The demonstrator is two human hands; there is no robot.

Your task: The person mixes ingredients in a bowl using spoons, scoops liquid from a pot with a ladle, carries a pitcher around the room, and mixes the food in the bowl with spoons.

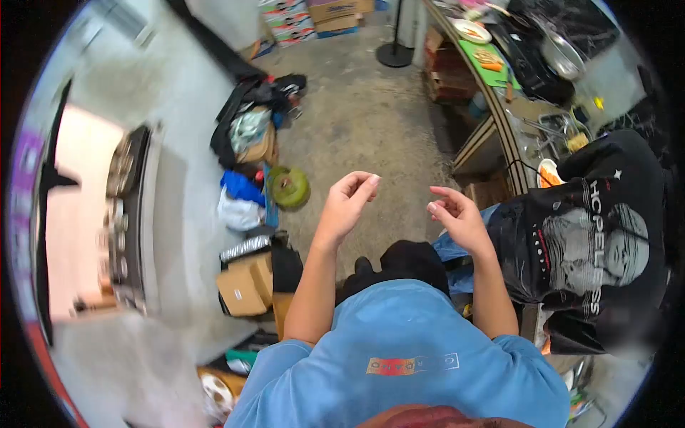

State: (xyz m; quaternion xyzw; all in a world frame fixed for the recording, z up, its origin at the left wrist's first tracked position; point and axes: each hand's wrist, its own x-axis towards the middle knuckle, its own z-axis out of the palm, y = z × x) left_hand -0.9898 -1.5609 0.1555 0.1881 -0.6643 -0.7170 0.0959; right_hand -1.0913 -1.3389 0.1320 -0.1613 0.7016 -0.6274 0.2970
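Observation:
Both of my hands are raised in front of my blue shirt [428, 335], above the concrete floor, and they touch no object. My left hand [344, 207] is closed loosely, its fingers curled and the thumb against the index finger; nothing shows in it. My right hand [460, 220] has bent fingers, with a gap between thumb and index finger, and holds nothing that I can see. Near my left hand, but lower on the floor, stands a round green gas cylinder [289, 187]. To the right of my right hand is a person in a black printed shirt [592, 242].
Along the right runs a counter [499, 107] with a green cutting board [481, 53], a knife, a plate [471, 31] and a metal bowl [564, 55]. Bags and cardboard boxes [246, 285] line the left wall. A black stand base [394, 55] is ahead.

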